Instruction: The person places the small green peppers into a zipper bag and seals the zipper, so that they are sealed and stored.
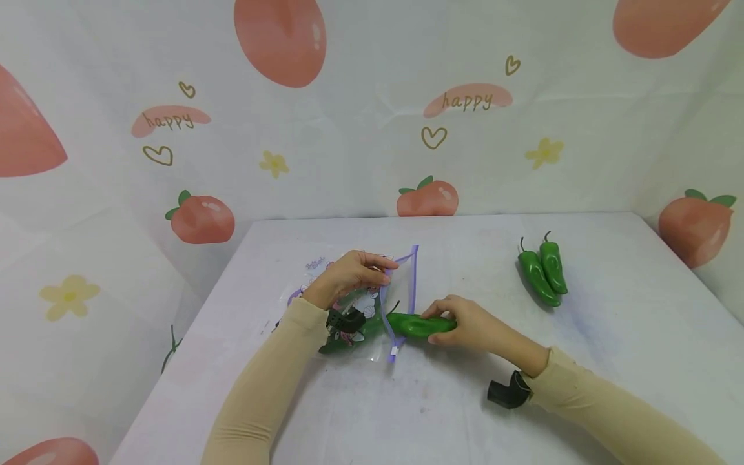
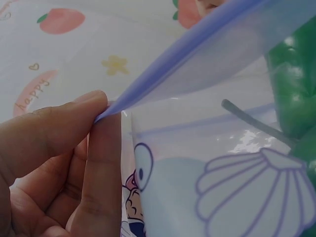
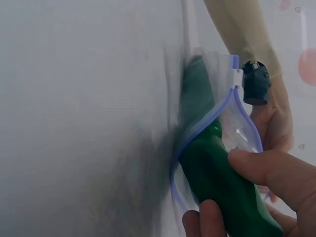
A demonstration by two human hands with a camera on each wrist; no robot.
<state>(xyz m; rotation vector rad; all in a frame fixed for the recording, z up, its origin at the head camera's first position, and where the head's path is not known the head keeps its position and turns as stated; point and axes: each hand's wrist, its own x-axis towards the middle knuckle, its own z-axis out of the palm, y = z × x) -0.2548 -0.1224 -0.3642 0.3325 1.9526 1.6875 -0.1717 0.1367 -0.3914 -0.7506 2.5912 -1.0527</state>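
Observation:
A clear zip bag (image 1: 414,278) with a purple seal and printed cartoon figures lies on the table, its mouth spread toward the right. My left hand (image 1: 351,278) pinches the upper rim of that mouth between thumb and finger, plain in the left wrist view. Green pepper shapes (image 1: 340,345) show through the plastic, partly hidden by my left wrist. In my right hand (image 1: 467,326) is a green pepper (image 1: 421,325), gripped by its blunt end with thumb and fingers. Its stem end is in the bag's mouth. The right wrist view shows another pepper (image 3: 196,89) inside the bag.
Two more green peppers (image 1: 536,278) lie side by side at the back right of the white table (image 1: 424,413). A printed cloth (image 1: 349,142) hangs behind the table. A black camera mount (image 1: 509,391) sits at my right wrist.

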